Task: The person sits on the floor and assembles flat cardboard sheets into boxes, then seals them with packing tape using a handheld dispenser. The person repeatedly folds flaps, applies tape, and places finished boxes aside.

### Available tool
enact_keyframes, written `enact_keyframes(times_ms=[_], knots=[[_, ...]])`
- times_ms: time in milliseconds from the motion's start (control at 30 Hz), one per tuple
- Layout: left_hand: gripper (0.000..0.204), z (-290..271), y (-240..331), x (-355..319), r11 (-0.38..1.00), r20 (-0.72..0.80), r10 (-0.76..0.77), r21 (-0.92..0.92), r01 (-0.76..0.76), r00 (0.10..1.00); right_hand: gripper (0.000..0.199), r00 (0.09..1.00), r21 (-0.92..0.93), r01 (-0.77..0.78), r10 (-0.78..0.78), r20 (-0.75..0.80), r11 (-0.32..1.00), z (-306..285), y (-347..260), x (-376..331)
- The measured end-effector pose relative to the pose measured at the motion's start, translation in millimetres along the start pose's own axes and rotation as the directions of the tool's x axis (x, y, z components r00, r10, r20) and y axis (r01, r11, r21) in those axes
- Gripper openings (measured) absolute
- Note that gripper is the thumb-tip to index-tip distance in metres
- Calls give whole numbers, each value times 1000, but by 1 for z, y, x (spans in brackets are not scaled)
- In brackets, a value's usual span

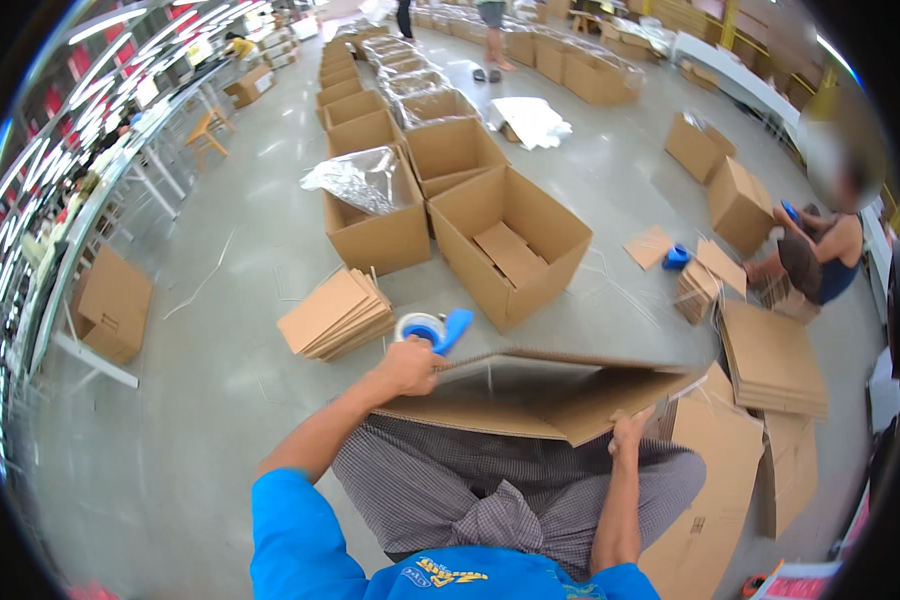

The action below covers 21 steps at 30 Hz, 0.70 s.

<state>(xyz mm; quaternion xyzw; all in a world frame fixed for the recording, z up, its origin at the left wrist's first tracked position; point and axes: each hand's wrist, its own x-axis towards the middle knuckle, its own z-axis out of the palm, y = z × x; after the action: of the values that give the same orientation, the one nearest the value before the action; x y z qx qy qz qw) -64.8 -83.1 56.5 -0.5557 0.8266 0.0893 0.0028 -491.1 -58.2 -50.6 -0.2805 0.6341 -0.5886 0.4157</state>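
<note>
A partly unfolded cardboard box (510, 405) lies across my lap, its top gaping in a narrow diamond. My left hand (410, 368) is closed at the box's left corner and holds a blue tape dispenser (456, 328) with a roll of tape. At the right, my right hand (630, 428) grips the box's near edge, fingers partly hidden by the board. Just beyond my left hand sits a stack of cardboard sheets (338, 315) on the floor. An opened box (510, 250) with a loose cardboard piece inside stands ahead of the lap.
Rows of opened boxes (375, 215), some lined with clear plastic, run away ahead. Flattened boxes (710, 470) lie at my right. A seated person (820, 245) holds something blue near another tape dispenser (676, 257). A long work table (120, 165) stands at the left.
</note>
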Motion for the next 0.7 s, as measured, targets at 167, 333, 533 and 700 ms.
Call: enact_keyframes(times_ms=[167,333,533,700], knots=[[26,-22,-3,-6,978,-50,-142,-163,132,989,86,983,-265,48,1,184,963,-51,-63,-21],[33,-3,8,25,948,60,-252,-183,259,966,83,905,-610,67,210,371,789,-77,-102,-22],[38,63,51,25,912,59,-377,-150,381,924,97,842,-774,417,118,526,477,-51,-67,-38],[62,107,135,25,948,-256,-289,-209,239,923,113,753,-815,579,359,551,35,17,-23,-47]])
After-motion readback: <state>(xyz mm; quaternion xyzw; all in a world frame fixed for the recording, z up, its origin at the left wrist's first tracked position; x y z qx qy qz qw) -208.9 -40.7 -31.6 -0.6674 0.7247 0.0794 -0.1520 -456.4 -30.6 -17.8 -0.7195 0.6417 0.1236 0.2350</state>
